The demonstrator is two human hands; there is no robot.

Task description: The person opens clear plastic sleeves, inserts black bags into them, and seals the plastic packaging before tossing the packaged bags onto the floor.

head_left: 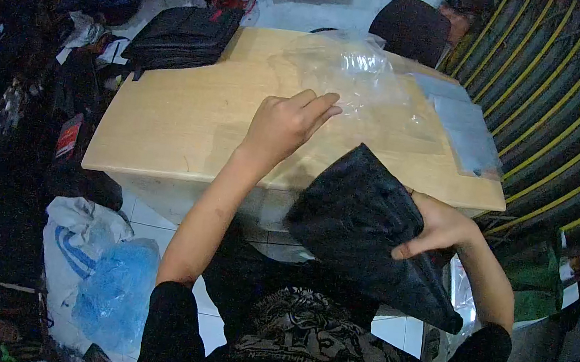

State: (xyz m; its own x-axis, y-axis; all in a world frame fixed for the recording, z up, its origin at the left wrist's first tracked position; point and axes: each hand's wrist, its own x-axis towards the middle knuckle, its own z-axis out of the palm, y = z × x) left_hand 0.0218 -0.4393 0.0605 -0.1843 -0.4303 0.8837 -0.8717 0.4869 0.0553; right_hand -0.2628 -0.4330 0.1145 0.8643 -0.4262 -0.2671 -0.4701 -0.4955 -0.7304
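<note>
My right hand (437, 228) grips a folded black fabric piece (358, 223), thumb on top and the other fingers behind it. This piece is tilted over the table's near edge, in front of my body. My left hand (290, 122) is raised over the table, thumb and fingers pinched together at a clear plastic bag (363, 73). The bag lies crumpled and shiny toward the back of the table. Its edge between my fingertips is hard to make out.
A stack of folded black pieces (184, 35) lies on the wooden table (165, 128) at its back left corner. Flat plastic bags (462, 127) lie at the right edge. A blue plastic bag (114, 290) sits on the floor, left. Black-and-yellow striped material (549, 105) stands at right.
</note>
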